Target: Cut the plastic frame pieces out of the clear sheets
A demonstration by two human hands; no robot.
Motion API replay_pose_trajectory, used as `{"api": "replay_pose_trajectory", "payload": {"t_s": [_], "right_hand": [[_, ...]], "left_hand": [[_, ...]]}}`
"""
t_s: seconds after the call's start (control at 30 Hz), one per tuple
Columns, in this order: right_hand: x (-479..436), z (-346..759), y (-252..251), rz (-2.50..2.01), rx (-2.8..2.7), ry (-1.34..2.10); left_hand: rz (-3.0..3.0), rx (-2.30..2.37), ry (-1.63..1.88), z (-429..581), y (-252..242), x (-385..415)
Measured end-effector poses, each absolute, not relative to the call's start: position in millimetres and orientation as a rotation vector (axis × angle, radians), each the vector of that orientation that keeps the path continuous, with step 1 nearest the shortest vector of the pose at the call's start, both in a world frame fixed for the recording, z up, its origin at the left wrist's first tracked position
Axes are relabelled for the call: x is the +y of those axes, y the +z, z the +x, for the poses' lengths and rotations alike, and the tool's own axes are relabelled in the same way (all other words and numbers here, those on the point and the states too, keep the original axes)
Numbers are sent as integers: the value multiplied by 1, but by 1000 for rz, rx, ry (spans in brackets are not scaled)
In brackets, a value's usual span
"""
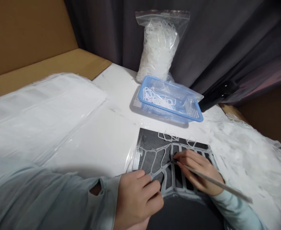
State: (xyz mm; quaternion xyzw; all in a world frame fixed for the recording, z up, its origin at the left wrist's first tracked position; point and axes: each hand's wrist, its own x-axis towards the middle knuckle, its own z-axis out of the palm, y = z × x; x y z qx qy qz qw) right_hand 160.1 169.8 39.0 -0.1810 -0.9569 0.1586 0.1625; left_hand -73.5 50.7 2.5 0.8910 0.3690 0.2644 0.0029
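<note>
left hand [137, 201] is resting over the near left part of a dark mat [148, 135], its fingers curled and pressed together on a white plastic lattice [156, 175]; whether they are pinching it, i cannot tell. right hand [195, 171] is holding a long, pale pointed tool [214, 179] like a pen, with thumb and fingers pinching it close to the tip. the tip is meeting the lattice near the middle of the mat.

the lattice is lying flat on the dark mat, its thin strips branching around dark openings. smaller white pieces [168, 136] are lying along the mat's far edge. pale blue sleeves [35, 195] are covering both forearms at the near edge of the mat.

the mat is lying on a white board [107, 137]. beyond the mat, a blue plastic basket [169, 102] is holding white plastic loops, and behind it a clear zip bag [158, 48] packed with white plastic pieces is standing against a dark curtain [226, 41]. to the right of the mat, a loose heap of white plastic scrap [245, 156] is spreading out. to the left of the mat, a stack of white sheets [42, 111] is lying under clear film, with brown cardboard [27, 41] further left.
</note>
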Motion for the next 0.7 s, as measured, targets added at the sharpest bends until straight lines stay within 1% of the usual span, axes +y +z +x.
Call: {"api": "replay_pose_trajectory", "payload": {"t_s": [0.13, 0.23, 0.7], "right_hand": [[167, 154, 40, -495, -2713, 211], [167, 152, 40, -520, -2681, 126], [167, 157, 31, -690, -2605, 86]], "left_hand": [[2815, 1174, 755, -74, 3, 49], [2819, 1194, 751, -74, 4, 49], [2813, 1198, 683, -75, 2, 49]]}}
